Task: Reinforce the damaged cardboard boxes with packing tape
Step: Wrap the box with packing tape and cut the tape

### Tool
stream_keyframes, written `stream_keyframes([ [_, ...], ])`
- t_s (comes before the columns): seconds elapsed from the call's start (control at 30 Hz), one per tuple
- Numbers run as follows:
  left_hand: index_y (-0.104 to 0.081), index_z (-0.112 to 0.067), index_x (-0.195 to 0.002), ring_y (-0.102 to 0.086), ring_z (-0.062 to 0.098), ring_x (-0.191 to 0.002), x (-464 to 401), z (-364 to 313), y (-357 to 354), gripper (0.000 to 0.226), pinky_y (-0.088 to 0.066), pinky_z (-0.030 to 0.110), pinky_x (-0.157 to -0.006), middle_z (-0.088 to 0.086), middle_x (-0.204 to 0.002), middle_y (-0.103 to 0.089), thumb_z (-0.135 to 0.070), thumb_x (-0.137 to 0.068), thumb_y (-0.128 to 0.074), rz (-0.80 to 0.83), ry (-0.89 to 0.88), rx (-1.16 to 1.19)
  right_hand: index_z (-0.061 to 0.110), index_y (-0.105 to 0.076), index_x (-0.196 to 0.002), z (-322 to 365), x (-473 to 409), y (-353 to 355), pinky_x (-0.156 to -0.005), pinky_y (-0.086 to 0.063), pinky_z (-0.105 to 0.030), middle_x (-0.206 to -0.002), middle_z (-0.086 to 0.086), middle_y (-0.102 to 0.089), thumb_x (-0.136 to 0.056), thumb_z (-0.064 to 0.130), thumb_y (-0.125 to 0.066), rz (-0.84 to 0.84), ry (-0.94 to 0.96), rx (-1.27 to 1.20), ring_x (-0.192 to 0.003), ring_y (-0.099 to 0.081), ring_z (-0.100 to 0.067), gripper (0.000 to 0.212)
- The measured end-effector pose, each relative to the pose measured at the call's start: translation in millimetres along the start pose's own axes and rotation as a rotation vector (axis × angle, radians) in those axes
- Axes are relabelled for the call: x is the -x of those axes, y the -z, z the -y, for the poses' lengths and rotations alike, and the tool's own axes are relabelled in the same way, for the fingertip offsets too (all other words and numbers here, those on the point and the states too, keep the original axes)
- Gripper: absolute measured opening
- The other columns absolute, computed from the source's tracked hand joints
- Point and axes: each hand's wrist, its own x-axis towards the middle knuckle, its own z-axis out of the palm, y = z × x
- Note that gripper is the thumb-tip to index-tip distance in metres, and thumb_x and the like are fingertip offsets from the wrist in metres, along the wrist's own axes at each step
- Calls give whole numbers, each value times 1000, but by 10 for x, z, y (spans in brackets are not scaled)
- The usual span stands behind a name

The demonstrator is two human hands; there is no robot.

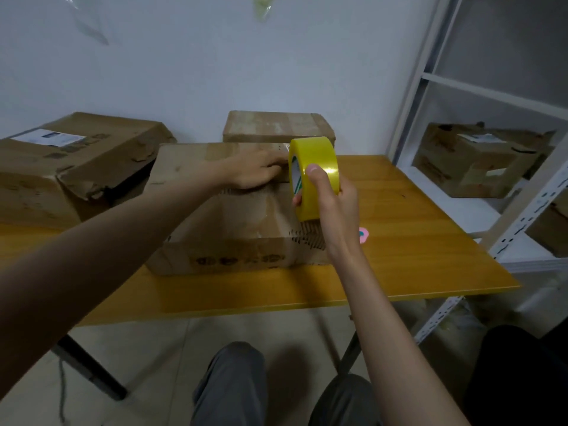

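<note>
Fingers of right hand clamp tape roll; left hand presses flat on box.

Yellow wooden table on dark legs. White metal shelving unit at right. Small pink object on tabletop. Clear plastic scraps stuck on wall.

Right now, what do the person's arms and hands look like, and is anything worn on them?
Both arms are bare up to the frame edge: no sleeves show. The left hand and the right hand wear no gloves, and no rings, watch or bracelet are visible. Grey trousers cover the knees below.
</note>
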Motion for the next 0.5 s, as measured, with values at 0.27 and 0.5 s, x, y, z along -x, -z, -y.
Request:
stream_keyframes([
  [0.27, -45, -17, -149, -44, 25, -138, -108, 87, -274, 46, -30, 29, -107, 8, -153, -48, -9, -105, -33, -31, 143, 124, 14, -70, -86, -152, -174, -92, -73, -52, -34, -76, -8, -72, -95, 44, -57, -47, 2, 58, -75, -66, -16, 34],
  [0.5, -47, -18, -147, -47, 27, -136, -113, 113, -320, 45, -34, 35, -108, 8, -151, -50, -12, -105, -34, -37, 142, 103, 14, -71, -89, -135, -108, -94, -70, -52, -26, -76, -6, -72, -101, 38, -60, -69, -11, 66, -73, -67, -10, 28],
])
